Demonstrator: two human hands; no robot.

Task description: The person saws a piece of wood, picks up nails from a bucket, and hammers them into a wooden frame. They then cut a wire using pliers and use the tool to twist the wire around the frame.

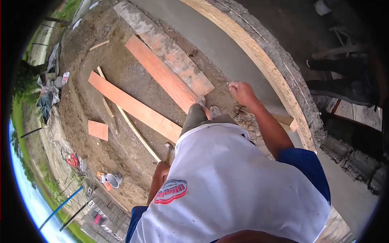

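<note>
The hammer (167, 149) sits low at the person's left side, head poking out above the left hand (161, 170). That grip looks wrapped tight round the handle, though the shirt hides part of it. It hangs close to the thigh, probably so it's parked but ready.

The right hand (242, 93) is out front, curled into a fist. I can't tell if anything small is pinched inside. It hovers just beside a short wooden stake (285, 120) that butts against the curved form board (259, 56), likely bracing the board against the smooth grey concrete (219, 44) on its other side.

Further out, two long orange planks (133, 107) lie flat on the dirt (101, 60), near the feet. A small bucket (114, 179) stands well apart on the left.
</note>
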